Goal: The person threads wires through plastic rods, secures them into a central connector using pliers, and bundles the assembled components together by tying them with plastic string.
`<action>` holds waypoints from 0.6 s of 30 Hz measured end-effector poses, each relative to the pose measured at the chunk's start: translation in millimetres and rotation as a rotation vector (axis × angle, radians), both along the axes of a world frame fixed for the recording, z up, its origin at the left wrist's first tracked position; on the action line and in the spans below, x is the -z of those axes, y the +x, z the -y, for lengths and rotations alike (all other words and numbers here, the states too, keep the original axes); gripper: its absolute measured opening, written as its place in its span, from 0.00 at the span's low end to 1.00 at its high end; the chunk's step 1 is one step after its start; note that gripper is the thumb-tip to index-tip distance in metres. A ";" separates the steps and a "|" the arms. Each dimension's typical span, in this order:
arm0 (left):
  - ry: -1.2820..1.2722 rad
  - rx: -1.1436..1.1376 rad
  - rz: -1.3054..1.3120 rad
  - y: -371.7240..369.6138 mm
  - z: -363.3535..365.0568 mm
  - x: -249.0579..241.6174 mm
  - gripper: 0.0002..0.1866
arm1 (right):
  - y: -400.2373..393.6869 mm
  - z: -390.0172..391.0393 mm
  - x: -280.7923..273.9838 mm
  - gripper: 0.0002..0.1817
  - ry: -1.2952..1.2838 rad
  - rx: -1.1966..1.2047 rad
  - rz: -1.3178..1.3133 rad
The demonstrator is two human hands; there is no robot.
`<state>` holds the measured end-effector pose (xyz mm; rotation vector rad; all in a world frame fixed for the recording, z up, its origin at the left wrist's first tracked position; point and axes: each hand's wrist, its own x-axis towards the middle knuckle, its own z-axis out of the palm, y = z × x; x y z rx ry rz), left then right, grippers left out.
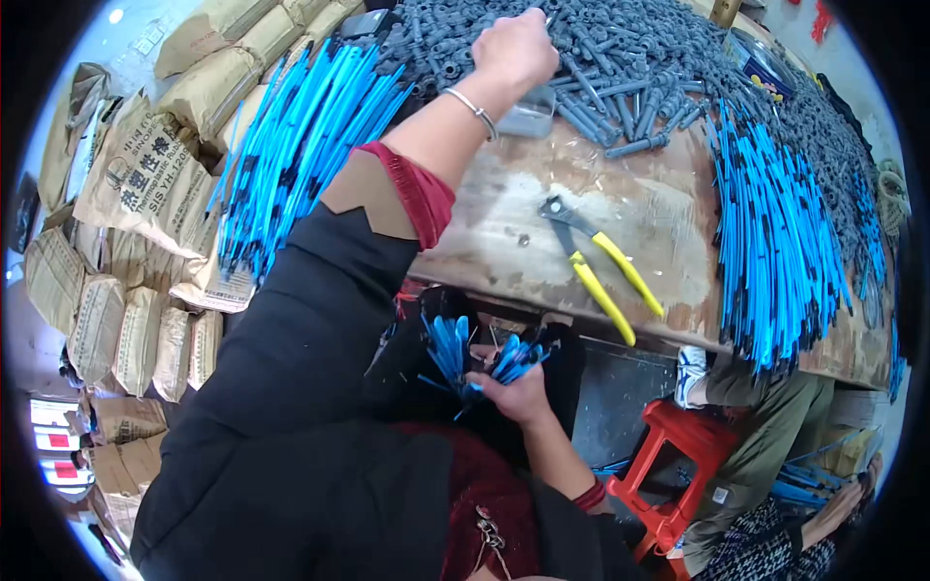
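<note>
My left hand (515,50) reaches over the table to a big heap of dark grey plastic tube-shaped fittings (620,48). Its fingers are curled together, and what is in them is too small to make out. Down at my lap, my right hand (518,392) is closed around a bunch of thin blue strips (449,344), which fan out to both sides. Beneath my left wrist sits a clear plastic box (529,114), partly hidden. Pincers with yellow handles (599,261) lie with their handles apart near the table's front edge.
Piles of blue strips with black parts lie at the table's left (300,145) and right (775,232). Stacked brown paper sacks (145,184) stand on the left. A red stool (678,436) and a seated person's legs (775,436) are at lower right.
</note>
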<state>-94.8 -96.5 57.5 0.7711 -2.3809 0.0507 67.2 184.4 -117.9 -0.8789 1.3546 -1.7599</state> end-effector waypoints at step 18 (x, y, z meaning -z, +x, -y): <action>0.599 -0.224 0.140 -76.8 -27.7 14.6 0.23 | -6.8 -3.2 2.3 0.18 0.129 -0.034 0.032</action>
